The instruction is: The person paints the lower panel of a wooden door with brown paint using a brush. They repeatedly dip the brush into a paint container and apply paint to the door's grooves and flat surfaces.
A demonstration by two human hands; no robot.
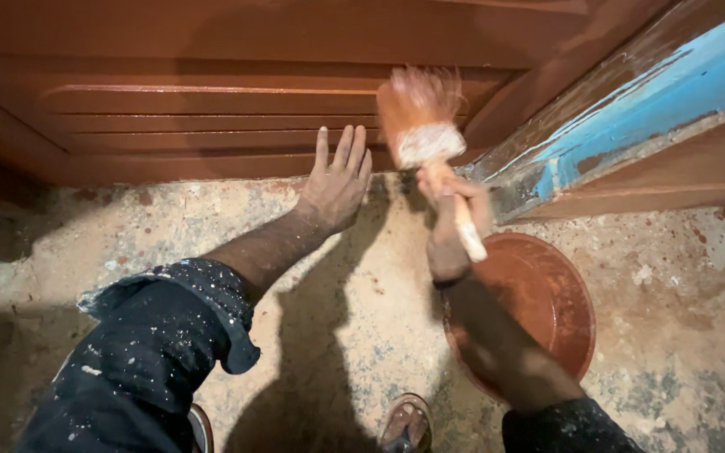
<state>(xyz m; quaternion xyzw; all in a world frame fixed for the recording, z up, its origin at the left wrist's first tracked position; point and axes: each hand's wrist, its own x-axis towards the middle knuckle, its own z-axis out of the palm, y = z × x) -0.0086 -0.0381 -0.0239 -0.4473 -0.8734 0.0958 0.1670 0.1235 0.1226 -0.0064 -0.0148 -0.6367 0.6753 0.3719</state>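
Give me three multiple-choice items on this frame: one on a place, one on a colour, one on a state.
1. Where does the left hand rest?
A. Flat on the bottom of the door
B. Inside the bowl
C. On the sandal

2. What colour is the paint strip on the frame at right?
A. Green
B. Blue
C. Yellow

3. How is the brush held?
A. Lying on the floor
B. Dipped in the bowl
C. Gripped in the right hand, bristles up near the door

Answers: 1 A, the fingers are spread against the door's lower edge. 2 B, the strip is bright blue beside reddish-brown wood. 3 C, the fist closes on the handle above the bowl and the bristles point up.
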